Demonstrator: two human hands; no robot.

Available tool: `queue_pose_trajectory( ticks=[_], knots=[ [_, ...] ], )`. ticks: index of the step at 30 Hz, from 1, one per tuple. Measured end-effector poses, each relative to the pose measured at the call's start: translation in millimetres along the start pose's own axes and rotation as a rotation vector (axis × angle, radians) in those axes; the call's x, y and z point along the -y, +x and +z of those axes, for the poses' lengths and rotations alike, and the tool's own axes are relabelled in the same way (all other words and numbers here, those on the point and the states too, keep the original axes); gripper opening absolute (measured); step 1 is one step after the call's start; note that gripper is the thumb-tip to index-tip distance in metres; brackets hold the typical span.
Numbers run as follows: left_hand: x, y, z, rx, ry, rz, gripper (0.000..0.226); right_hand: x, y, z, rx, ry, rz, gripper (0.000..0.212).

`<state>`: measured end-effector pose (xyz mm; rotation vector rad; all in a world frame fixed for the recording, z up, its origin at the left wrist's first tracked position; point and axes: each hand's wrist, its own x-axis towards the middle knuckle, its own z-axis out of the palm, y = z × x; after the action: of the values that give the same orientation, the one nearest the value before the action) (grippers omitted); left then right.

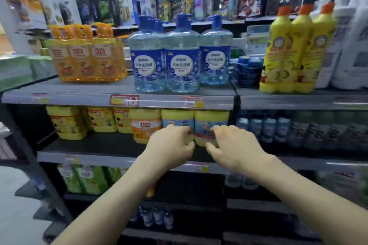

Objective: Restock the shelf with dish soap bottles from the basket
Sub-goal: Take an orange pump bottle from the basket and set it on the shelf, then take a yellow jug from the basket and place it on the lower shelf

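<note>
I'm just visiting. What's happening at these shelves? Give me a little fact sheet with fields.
Place: shop shelving, second shelf
Left hand: fingers curled on left yellow bottle
Right hand: fingers curled on right yellow bottle
Shelf above: orange bottles, blue bottles
Basket: not in view

A shop: shelves [119, 98] with price tags [124, 100] and rowed bottles [182, 55].

Top shelf [89, 87] with orange bottles [87, 59], blue-capped bottles [180, 61], tall yellow bottles [294, 51]; lower shelf [89, 145] with soap bottles [211, 120]
</note>
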<state>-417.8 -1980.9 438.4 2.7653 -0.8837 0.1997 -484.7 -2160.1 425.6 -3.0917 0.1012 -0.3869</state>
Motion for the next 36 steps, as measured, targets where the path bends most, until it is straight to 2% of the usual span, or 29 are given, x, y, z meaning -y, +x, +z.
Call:
queue_pose_trajectory(
  ticks=[4, 8, 13, 18, 26, 31, 36],
  knots=[
    [-58, 3, 61, 0.175, -0.007, 0.113, 0.044, -59, -68, 39, 0.178, -0.018, 0.138, 0.048],
    [-118, 13, 117, 0.33, 0.016, 0.227, 0.036, -109, -122, 68, 0.281, 0.01, 0.31, 0.057],
    [-196, 25, 182, 0.441, 0.003, 0.429, 0.045, -156, -188, 93, 0.283, 0.057, 0.578, 0.051],
    [-273, 24, 240, 0.6, -0.044, 0.621, 0.034, -196, -253, 112, 0.28, 0.059, 0.908, 0.048],
    [-385, -19, 310, 0.805, 0.041, 0.986, 0.045, -213, -366, 137, 0.348, 0.096, 1.365, 0.048],
    [-453, -67, 341, 0.895, 0.107, 1.158, 0.049, -218, -437, 143, 0.347, 0.166, 1.575, 0.048],
    [-521, -120, 376, 0.927, 0.2, 1.252, 0.047, -236, -509, 153, 0.347, 0.233, 1.686, 0.045]
  ],
)
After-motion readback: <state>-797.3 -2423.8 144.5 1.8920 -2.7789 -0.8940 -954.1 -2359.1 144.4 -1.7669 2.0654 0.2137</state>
